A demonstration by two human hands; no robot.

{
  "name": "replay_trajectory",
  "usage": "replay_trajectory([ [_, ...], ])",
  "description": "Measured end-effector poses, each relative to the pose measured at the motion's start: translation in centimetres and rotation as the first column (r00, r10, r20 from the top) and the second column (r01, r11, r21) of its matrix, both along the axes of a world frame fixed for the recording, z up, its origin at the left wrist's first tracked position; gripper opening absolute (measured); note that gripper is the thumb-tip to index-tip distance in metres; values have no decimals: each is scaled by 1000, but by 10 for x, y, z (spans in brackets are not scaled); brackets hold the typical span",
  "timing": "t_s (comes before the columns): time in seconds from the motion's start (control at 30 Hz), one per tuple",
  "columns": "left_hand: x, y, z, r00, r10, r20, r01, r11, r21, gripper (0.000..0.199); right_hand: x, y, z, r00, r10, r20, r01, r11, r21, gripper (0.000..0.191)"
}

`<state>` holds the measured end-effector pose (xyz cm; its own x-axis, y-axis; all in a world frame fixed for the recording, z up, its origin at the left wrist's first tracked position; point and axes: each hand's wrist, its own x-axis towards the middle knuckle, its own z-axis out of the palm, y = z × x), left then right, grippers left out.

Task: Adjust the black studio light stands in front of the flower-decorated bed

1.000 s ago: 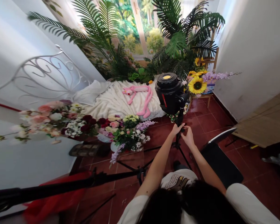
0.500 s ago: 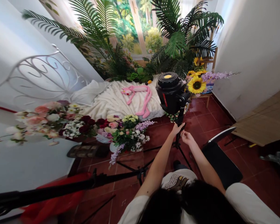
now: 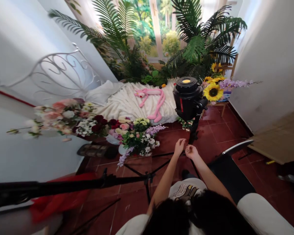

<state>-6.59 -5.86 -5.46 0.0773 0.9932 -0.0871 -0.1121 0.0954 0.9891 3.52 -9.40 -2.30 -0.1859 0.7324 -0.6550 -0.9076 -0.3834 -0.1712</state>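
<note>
A black studio light stands upright on a black light stand, its round yellow disc facing up. Just on the near side of the stand's pole is my left hand, off the pole, fingers stretched out to the right. Close beside it, my right hand has its fingers curled in; whatever they may hold is too small to make out. The two hands nearly touch.
A bed with a cream blanket and a pink plush toy lies beyond. Flower bunches stand at left front. A black boom pole crosses the lower left. A black chair is at my right.
My left hand has let go of the stand's pole and come down toward me. My right hand has drawn back slightly with it. The view has shifted a little left.
</note>
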Motion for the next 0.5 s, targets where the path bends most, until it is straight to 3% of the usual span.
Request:
replay_trajectory([
  [0.07, -45, -22, -15, 996, 76, -52, -80, 993, -82, 27, -23, 3, 2, 999, 38, -26, -39, 999, -36, 27],
  [0.13, -93, -43, -27, 969, 219, -114, -236, 958, -165, 31, -48, 8, 6, 993, 110, -46, -113, 992, -61, 27],
  [0.3, -203, -91, -35, 768, 592, -243, -637, 743, -206, 39, -117, 23, 14, 927, 376, 2, -375, 925, -61, 28],
  [0.43, -258, -130, -25, 588, 782, -205, -809, 573, -134, 38, -182, 25, 21, 796, 601, 77, -602, 798, -9, 27],
  [0.5, -271, -148, -17, 509, 845, -164, -861, 502, -82, 34, -218, 22, 28, 679, 718, 152, -731, 680, 54, 24],
])
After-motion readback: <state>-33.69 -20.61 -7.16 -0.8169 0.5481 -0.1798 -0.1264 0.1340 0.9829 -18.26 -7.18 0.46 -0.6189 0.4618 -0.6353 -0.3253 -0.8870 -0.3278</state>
